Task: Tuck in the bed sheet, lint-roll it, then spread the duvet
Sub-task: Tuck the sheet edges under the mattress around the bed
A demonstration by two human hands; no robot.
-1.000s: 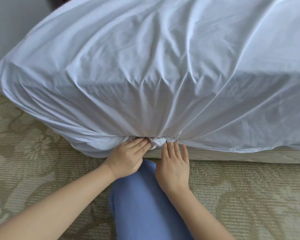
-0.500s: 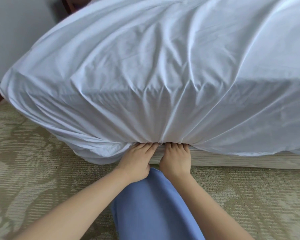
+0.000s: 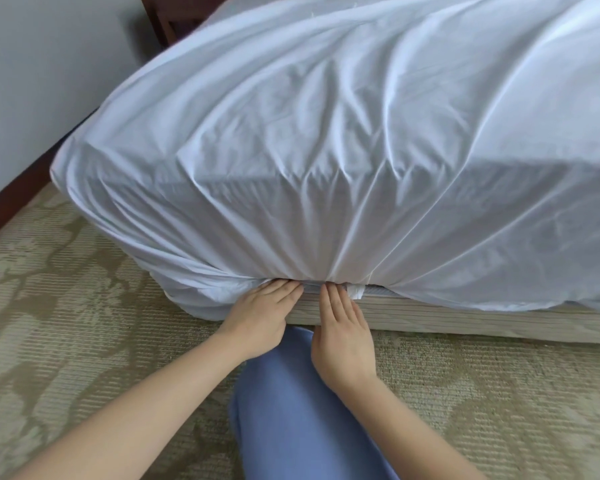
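Head view: my left hand (image 3: 262, 317) and right hand (image 3: 343, 332), fingers straight, press the bed sheet (image 3: 326, 161) under the mattress's near edge; a tab (image 3: 355, 292) still protrudes, so gathered fabric may spring out.

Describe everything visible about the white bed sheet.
The white bed sheet is thin, smooth fabric draped over the mattress top and down its side, wrinkled throughout. Its creases fan toward one gathered spot at the lower edge, just above the bed base. There the left hand and right hand press straight fingers into it. A small bunch of cloth pokes out beside the right hand. Toward the corner, loose fabric sags to the carpet.
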